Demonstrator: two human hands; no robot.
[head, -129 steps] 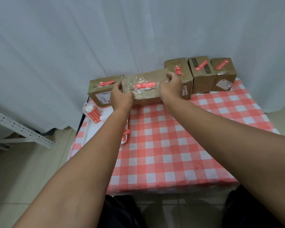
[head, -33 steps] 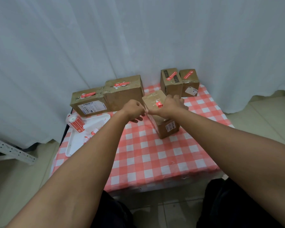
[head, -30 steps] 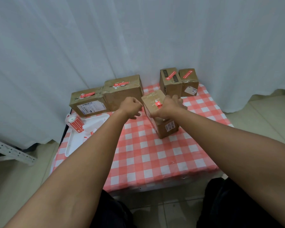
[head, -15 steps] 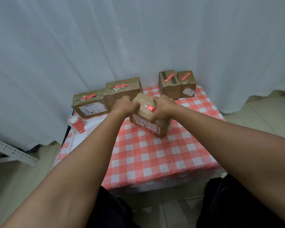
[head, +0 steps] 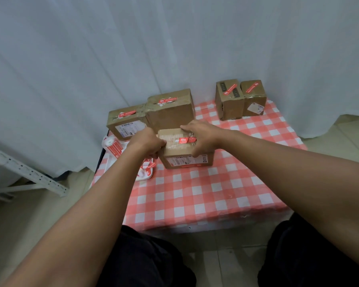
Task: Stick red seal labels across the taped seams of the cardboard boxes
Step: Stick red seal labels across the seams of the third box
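Left hand [head: 148, 144] curled round the left end of the box [head: 186, 149], right hand [head: 200, 136] gripping its right end, thumb down the front face, fingers over the top beside the red label [head: 186, 140] lying across the taped seam; box mid-bench [head: 205, 195]. Judged best: steady with left, rub label flat from centre outward, both ends fully down. Tray [head: 146, 176] at left: label roll [head: 113, 147], loose red-and-white scraps.
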